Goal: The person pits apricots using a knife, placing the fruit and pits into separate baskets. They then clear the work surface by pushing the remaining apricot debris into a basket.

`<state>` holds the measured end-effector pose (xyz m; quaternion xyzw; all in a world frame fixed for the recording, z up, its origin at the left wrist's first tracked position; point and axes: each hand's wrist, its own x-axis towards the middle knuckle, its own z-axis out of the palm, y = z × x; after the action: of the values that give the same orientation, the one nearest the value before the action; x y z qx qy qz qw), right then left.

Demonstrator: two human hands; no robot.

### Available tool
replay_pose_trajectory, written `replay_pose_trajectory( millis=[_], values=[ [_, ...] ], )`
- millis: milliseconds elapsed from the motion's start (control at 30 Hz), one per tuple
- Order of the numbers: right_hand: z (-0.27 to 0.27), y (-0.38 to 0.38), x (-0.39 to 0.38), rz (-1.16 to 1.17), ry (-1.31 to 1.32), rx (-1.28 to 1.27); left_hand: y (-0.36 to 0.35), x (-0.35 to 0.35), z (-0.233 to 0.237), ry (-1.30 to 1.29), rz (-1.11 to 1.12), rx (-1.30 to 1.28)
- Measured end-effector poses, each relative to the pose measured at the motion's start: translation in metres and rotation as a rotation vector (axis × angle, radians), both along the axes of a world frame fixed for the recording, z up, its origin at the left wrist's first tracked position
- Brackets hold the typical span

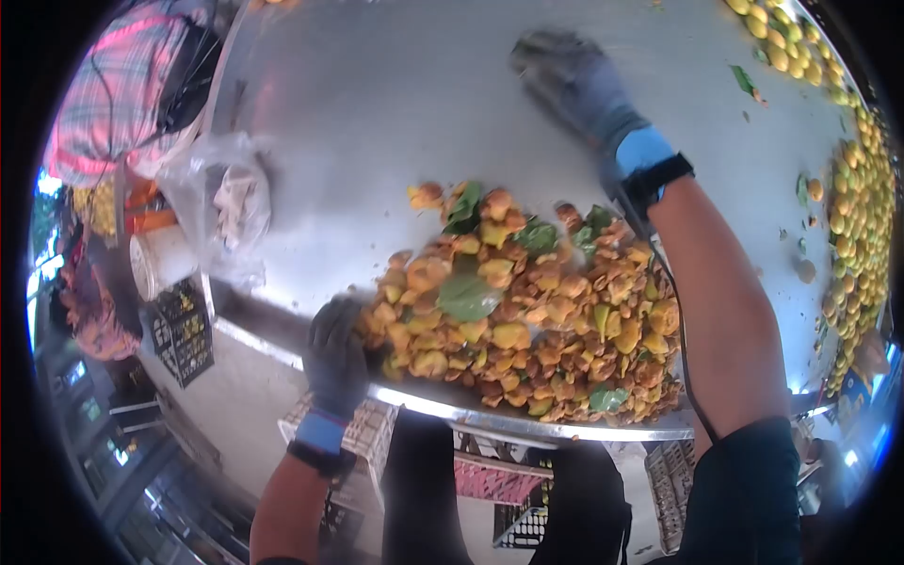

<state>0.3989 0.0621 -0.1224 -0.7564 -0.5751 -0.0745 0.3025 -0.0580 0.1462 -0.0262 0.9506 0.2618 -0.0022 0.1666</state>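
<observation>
A heap of yellow-brown fruit pieces [546, 330], bruised and mixed with green leaves [469, 298], lies at the near edge of a metal table [377, 113]. My left hand [337, 350], in a dark glove, rests at the table's rim against the heap's left side; its fingers look extended, and their tips are partly hidden. Farther back, beyond the heap, my right hand [574, 80] in a grey glove is over the metal surface, blurred by motion. Its fingers appear stretched out, and nothing shows in them.
Many whole yellow fruits [862, 207] line the table's right side. On the left edge sits a clear plastic bag [231, 198], near a white bucket [158, 259] and a dark crate [184, 330]. A person in a plaid shirt [127, 85] stands at far left. Crates [669, 485] are below the table.
</observation>
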Motion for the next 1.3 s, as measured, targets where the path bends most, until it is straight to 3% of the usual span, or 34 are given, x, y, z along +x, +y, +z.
replay_pose_trajectory(
  millis=[100,167,200,267,300,333,367,500,533,633,700,767,800,867,900,933,1067,1133,1167,1200,1233,1267,1300],
  values=[
    [0.020,-0.012,-0.093,0.353,0.040,0.014,0.002,-0.005,-0.006,-0.008,0.041,-0.028],
    [0.054,-0.038,-0.133,0.589,0.653,-0.145,0.004,-0.005,-0.004,-0.073,0.032,-0.018],
    [0.063,-0.042,-0.138,0.585,0.733,-0.055,0.004,-0.005,-0.005,-0.116,0.026,-0.001],
    [0.040,-0.015,-0.106,0.433,0.030,0.092,0.001,-0.006,-0.004,-0.108,0.062,-0.009],
    [0.014,0.000,-0.094,0.620,0.828,0.154,0.000,-0.005,0.001,-0.063,0.100,-0.024],
    [0.032,0.019,-0.090,0.370,1.038,-0.236,-0.002,-0.007,0.005,-0.045,0.117,-0.024],
    [0.031,0.032,-0.105,0.376,1.054,-0.235,0.000,-0.004,0.004,-0.052,0.125,-0.025],
    [0.028,0.046,-0.204,0.427,0.119,-0.234,0.002,-0.014,-0.008,-0.072,0.091,-0.011],
    [0.044,0.037,-0.231,0.423,0.225,-0.327,0.004,-0.016,-0.009,-0.066,0.047,0.019],
    [0.065,-0.007,-0.276,0.484,0.222,-0.313,0.001,-0.017,-0.010,-0.085,0.126,-0.036],
    [0.077,-0.031,-0.284,0.477,0.393,-0.453,-0.003,-0.016,-0.006,-0.139,0.187,0.058],
    [0.091,-0.032,-0.297,0.345,0.522,-0.419,-0.004,-0.012,-0.011,-0.014,0.253,0.102],
    [0.096,-0.025,-0.305,0.350,0.511,-0.421,-0.008,-0.008,-0.004,-0.023,0.260,0.103],
    [0.103,-0.002,-0.312,0.268,0.447,-0.414,-0.015,0.006,0.006,0.221,0.348,0.107],
    [0.105,0.004,-0.317,0.289,0.429,-0.414,-0.026,0.008,-0.009,0.297,0.234,0.112],
    [0.103,0.008,-0.321,0.302,0.473,-0.491,-0.043,0.018,-0.017,0.361,0.350,-0.113],
    [0.089,-0.030,-0.314,0.328,0.638,-0.565,-0.076,0.022,0.012,0.297,0.325,-0.322],
    [0.097,-0.044,-0.305,0.253,0.772,-0.582,-0.092,0.013,0.008,0.046,0.306,-0.233],
    [0.104,-0.049,-0.305,0.194,0.846,-0.643,-0.097,0.000,0.016,0.057,0.338,-0.228],
    [0.118,-0.053,-0.311,0.224,0.861,-0.662,-0.106,-0.012,0.029,-0.204,0.440,-0.246],
    [0.133,-0.057,-0.311,0.248,0.741,-0.521,-0.117,-0.021,0.042,-0.473,0.532,-0.253],
    [0.143,-0.060,-0.314,0.268,0.614,-0.368,-0.124,-0.041,0.058,-0.623,0.579,-0.298],
    [0.145,-0.071,-0.322,0.288,0.618,-0.370,-0.139,-0.067,0.067,-0.671,0.644,-0.318]
  ],
)
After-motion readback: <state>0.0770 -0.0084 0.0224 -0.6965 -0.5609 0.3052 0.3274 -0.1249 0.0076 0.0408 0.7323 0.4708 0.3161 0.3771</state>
